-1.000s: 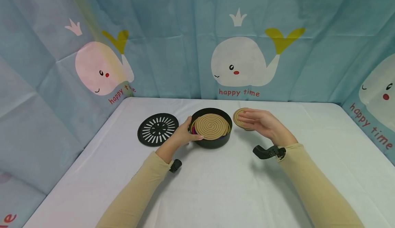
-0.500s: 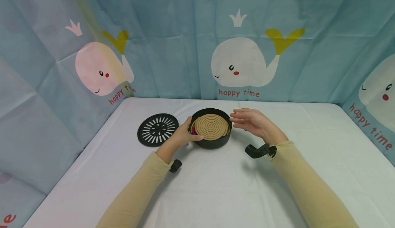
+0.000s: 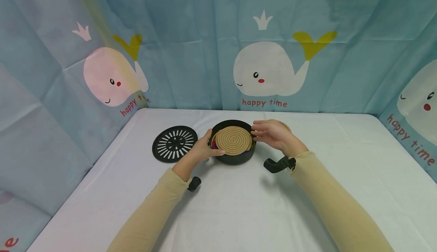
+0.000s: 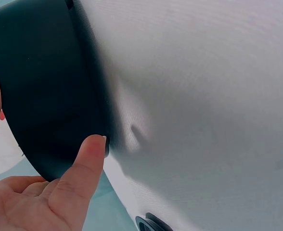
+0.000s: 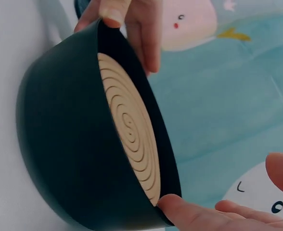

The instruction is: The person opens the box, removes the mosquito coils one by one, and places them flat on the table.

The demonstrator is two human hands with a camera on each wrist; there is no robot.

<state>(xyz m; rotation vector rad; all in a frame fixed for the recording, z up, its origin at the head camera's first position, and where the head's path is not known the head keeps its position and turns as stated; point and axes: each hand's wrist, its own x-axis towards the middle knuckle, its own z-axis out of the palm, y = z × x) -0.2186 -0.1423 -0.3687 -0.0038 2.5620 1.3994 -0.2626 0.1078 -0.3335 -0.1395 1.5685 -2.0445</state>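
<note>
A round black mosquito coil holder [image 3: 233, 160] stands on the white table with a tan mosquito coil [image 3: 233, 140] lying inside; bits of purple and yellow show under the coil's edge. My left hand [image 3: 201, 149] grips the holder's left side, thumb across the near rim and a finger farther back. In the left wrist view, the thumb and fingers lie along the dark wall of the holder [image 4: 40, 86]. My right hand [image 3: 271, 134] reaches the right rim with extended fingers. A fingertip meets the rim by the coil [image 5: 129, 125] in the right wrist view, its thumb apart.
To the left lies a slotted black lid [image 3: 175, 144]. Another tan coil [image 3: 284, 124] sits behind my right hand, mostly hidden. A blue curtain [image 3: 191, 74] printed with whales hangs along the back and sides of the table [image 3: 222, 206].
My right hand has moved left, from over the second coil to the holder's right rim, and now covers most of that coil differently. My left hand and the holder have stayed put.
</note>
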